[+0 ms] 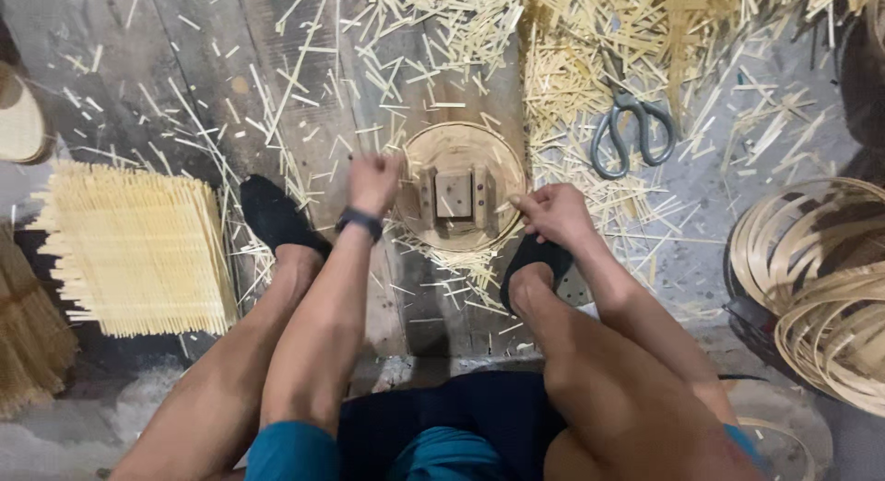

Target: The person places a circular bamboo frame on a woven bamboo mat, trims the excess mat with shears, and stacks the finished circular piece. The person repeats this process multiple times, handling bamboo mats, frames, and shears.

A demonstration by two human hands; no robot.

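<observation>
On the floor, littered with bamboo offcuts, a stack of woven mats lies to the person's left and coiled strips to the right. Between the feet sits the round frame, lying flat with its open face up, no long axis. The left hand clenches its left rim, the right hand pinches its right rim; scissors lie beyond, handles nearest the person.

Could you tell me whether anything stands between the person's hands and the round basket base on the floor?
Nothing visible does. The left hand is already at the left rim of the round basket base, and the right hand is at its lower right rim. Only loose bamboo slivers lie around it, and the scissors lie apart, to the right.
</observation>
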